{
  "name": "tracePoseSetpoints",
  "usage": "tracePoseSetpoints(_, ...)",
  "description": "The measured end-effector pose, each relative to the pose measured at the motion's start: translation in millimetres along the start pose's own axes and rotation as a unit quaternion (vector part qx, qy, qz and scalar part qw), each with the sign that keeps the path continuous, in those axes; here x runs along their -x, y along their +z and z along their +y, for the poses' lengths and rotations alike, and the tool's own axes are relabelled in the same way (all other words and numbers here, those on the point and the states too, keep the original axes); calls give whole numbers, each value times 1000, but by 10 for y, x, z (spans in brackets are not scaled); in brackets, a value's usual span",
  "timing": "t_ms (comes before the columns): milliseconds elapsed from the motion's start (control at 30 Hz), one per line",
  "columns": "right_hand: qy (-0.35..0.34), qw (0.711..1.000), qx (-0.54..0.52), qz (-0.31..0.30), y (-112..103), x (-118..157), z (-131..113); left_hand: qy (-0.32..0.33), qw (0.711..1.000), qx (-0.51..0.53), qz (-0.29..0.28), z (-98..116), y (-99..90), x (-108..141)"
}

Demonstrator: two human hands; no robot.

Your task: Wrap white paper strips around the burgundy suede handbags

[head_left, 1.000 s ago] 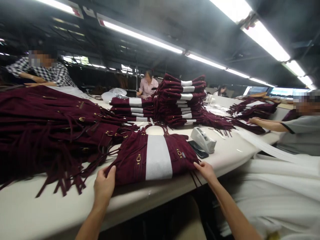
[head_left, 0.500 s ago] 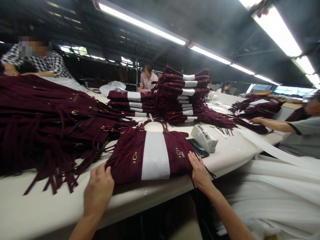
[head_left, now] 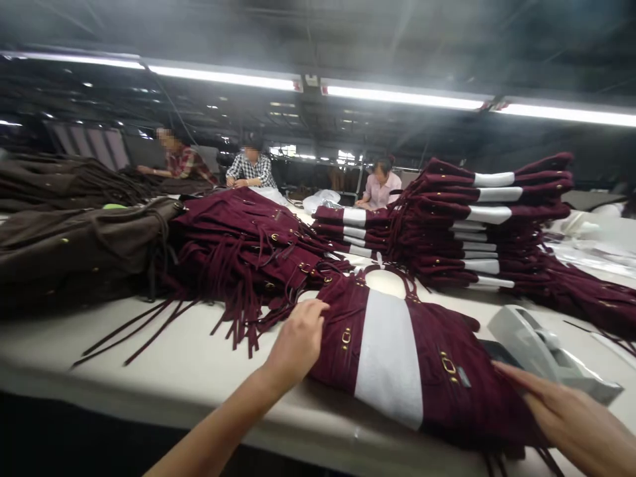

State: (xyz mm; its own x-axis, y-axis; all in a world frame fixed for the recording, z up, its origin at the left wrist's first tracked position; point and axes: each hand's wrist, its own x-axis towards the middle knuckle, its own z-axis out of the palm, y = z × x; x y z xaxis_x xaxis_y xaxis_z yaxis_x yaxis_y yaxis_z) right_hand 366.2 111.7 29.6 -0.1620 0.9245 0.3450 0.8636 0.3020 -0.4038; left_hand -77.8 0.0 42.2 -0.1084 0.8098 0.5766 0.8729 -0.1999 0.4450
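Note:
A maroon suede handbag [head_left: 447,331] lies flat on the table in front of me, with a white paper band [head_left: 390,351] around its middle and brass buckles on either side. My left hand [head_left: 298,334] is at the bag's left edge, its fingers curled together against the fabric. Along the right edge rests my right hand [head_left: 561,404], fingers stretched out and partly hidden by the bag. Its handle [head_left: 412,288] loops out on the table beyond the top edge.
A grey tape dispenser [head_left: 546,351] stands right of the bag, by a dark flat object [head_left: 499,352]. Stacked banded bags [head_left: 489,232] rise behind. Leftward lie a heap of fringed maroon bags [head_left: 243,245] and brown bags [head_left: 74,245]. Several people work across the table [head_left: 163,351].
My view has turned left, bringing the brown bags and another person into sight. My left hand has moved up along the bag's left edge; my right hand stays at the right edge.

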Motion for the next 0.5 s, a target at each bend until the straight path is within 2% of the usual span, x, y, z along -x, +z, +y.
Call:
tracePoseSetpoints(33,-21,999,11,-28,-53,-147,-163,21,999,20,-34,72,35,-72)
tracePoseSetpoints(67,-45,998,13,-31,-59,-266,-321,35,996,19,-75,120,88,-133)
tracePoseSetpoints(100,-63,997,10,-42,-15,-348,-449,41,992,1,-117,135,158,-177)
tracePoseSetpoints(133,-67,997,8,-40,79,-390,-526,39,987,-26,-157,115,237,-200)
tracePoseSetpoints(200,-52,998,9,-37,387,-351,-501,12,974,-83,-210,-20,402,-187)
tracePoseSetpoints(300,5,1000,-5,-25,920,-96,-160,-40,968,-108,-223,-338,600,-87)
tracePoseSetpoints(367,42,999,-12,-14,1137,75,46,-73,967,-114,-216,-509,680,-25)
tracePoseSetpoints(433,73,997,-17,-3,1184,175,120,-108,969,-107,-193,-604,719,7)
tracePoseSetpoints(500,105,994,-19,5,1119,202,79,-151,972,-87,-156,-638,724,11)
